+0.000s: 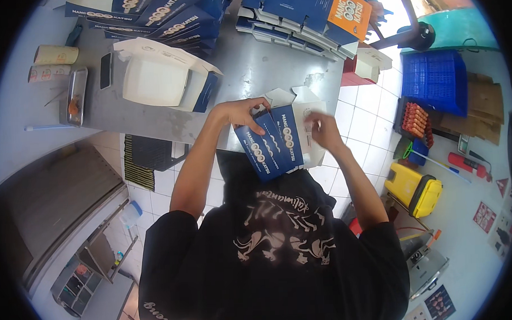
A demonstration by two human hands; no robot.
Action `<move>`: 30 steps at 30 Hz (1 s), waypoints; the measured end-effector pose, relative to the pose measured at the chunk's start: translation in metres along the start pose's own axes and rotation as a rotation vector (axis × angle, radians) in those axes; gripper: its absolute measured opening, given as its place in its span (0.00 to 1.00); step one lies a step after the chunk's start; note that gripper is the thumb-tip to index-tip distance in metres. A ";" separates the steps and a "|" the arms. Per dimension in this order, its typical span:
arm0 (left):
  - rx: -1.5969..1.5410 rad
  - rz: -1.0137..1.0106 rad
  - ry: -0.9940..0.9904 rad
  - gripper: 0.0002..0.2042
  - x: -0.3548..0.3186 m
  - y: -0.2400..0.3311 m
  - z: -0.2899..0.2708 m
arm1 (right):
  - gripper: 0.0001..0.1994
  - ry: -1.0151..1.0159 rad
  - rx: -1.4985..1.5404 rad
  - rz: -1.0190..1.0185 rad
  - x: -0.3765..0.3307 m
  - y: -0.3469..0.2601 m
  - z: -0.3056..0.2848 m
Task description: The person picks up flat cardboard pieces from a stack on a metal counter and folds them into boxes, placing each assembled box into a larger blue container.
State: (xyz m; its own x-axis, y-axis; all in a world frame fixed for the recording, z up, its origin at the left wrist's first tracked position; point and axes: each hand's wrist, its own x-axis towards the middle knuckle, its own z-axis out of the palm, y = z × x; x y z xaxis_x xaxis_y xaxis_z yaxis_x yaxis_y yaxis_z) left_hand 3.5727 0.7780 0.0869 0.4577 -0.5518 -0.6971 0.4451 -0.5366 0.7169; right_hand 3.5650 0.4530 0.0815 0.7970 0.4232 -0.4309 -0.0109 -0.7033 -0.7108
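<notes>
A partly folded blue and white cardboard food box is held at the table's front edge, close to my body. Its blue printed panels face up, and pale inner flaps stick out on the far and right sides. My left hand grips the box at its far left corner, thumb on the blue panel. Beside the white right-hand flap is my right hand, fingers bent and smeared by motion; whether it touches the flap is unclear. An open box with a white inside lies on the metal table left of my hands.
The metal table carries stacks of blue cartons and flat blue cartons, a phone and a metal tray. Right, on the tiled floor, are a blue crate, an egg tray and a yellow case.
</notes>
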 end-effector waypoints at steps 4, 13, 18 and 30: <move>-0.104 0.012 -0.015 0.43 0.006 -0.004 0.002 | 0.16 0.039 0.221 -0.405 0.048 -0.026 0.019; -0.162 0.016 -0.038 0.43 0.003 -0.012 0.000 | 0.12 -0.246 0.268 -0.466 0.072 -0.021 0.040; -0.254 -0.005 0.020 0.45 -0.005 -0.025 0.006 | 0.13 -0.115 0.304 -0.406 0.071 -0.007 0.072; -0.316 0.047 0.102 0.50 -0.011 -0.033 0.013 | 0.12 0.048 0.862 -0.234 0.066 -0.027 0.131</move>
State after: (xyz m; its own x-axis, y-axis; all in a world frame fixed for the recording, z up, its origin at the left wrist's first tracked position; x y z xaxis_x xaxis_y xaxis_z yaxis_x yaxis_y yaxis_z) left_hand 3.5430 0.7934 0.0715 0.5508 -0.4958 -0.6714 0.6311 -0.2790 0.7238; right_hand 3.5387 0.5753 -0.0005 0.8601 0.4639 -0.2122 -0.2791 0.0796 -0.9570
